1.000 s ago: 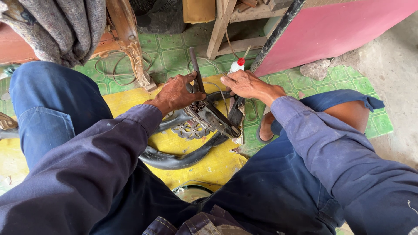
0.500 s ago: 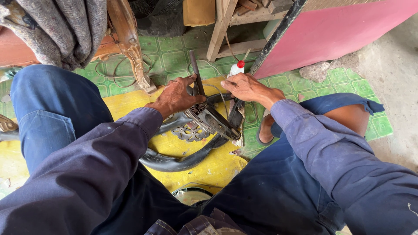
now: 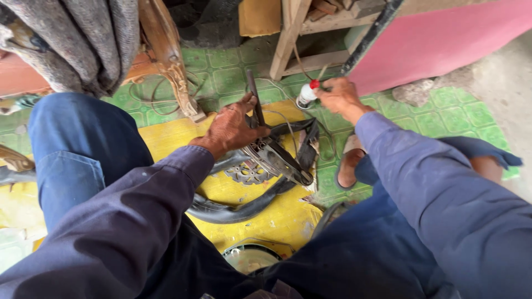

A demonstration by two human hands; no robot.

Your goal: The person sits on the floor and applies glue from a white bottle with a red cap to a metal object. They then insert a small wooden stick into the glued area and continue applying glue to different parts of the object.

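The left hand (image 3: 233,126) is seen clenched around an upright dark metal lever (image 3: 254,99), which rises from a metal clamp device (image 3: 277,158) set on the yellow mat (image 3: 277,216). The device lies directly below and to the right of that hand, touching it. A black rubber tube (image 3: 238,207) is threaded through the device and curves away across the mat towards the left knee.

The right hand (image 3: 339,95) is held further out, well apart from the device, and is closed on a small white bottle with a red cap (image 3: 306,94); the bottle sits at the left side of that hand, above the green tiled floor (image 3: 443,111).

Count: one lever, one clamp device, one rubber tube, one bottle, two hands. A sandal (image 3: 348,166) is noted just right of the device. A carved wooden leg (image 3: 172,72) stands behind the left hand.
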